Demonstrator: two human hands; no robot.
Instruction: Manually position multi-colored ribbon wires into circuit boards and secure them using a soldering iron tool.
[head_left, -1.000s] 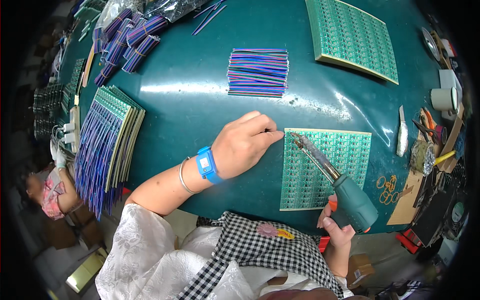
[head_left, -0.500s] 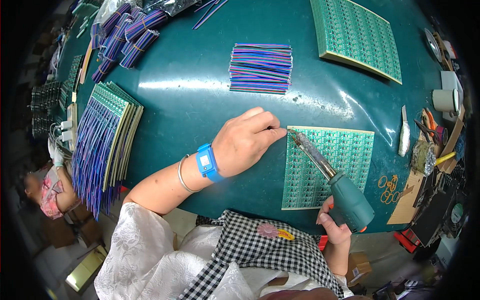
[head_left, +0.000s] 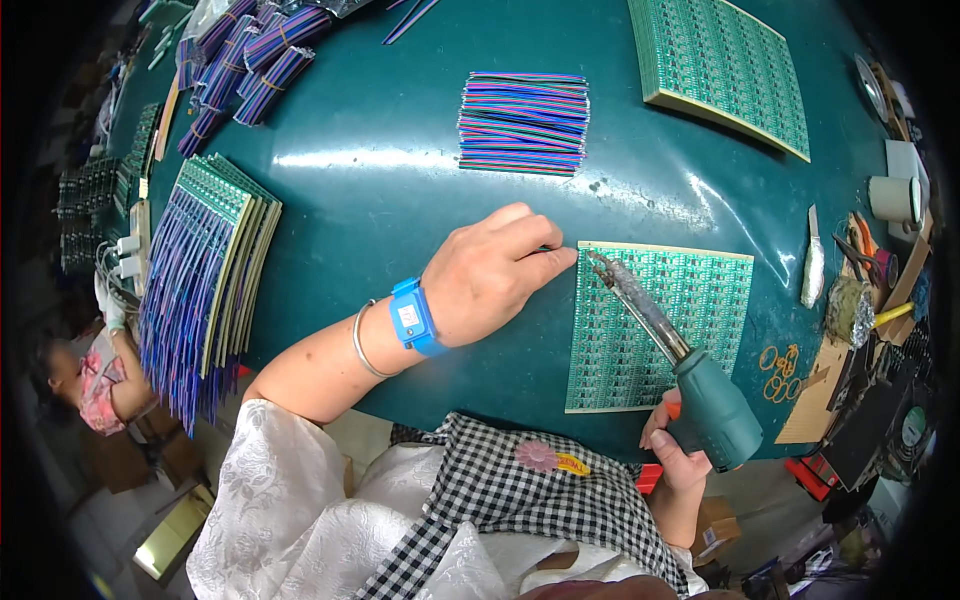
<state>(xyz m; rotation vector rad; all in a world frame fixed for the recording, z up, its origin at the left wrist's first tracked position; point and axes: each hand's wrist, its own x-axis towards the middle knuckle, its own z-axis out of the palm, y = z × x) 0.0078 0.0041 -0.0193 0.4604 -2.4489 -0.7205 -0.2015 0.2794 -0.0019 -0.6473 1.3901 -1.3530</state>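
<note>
A green circuit board panel (head_left: 665, 335) lies flat on the table in front of me. At its far left corner my left hand (head_left: 495, 270) is closed in a pinch; whatever sits between thumb and forefinger is hidden. My right hand (head_left: 680, 455) grips a soldering iron (head_left: 717, 408) with a green handle, slanting across the panel. Its dark tip rests at or just above the panel's upper left part, a little right of my left fingertips. Beyond the panel lies a flat pile of short blue, purple and pink wires (head_left: 523, 125).
Left stands a stack of boards with wires attached (head_left: 215, 270), behind it rubber-banded wire bundles (head_left: 270, 85). A stack of board panels (head_left: 725, 75) is far right. Rubber bands (head_left: 780, 372), a wrapped knife (head_left: 812, 260) and a mug (head_left: 892, 200) line the right. Another person (head_left: 105, 385) sits left.
The soldering iron has shifted slightly right, its tip moving a little away from my left fingertips. My left hand stays pinched at the panel's corner. The whole view has shifted slightly.
</note>
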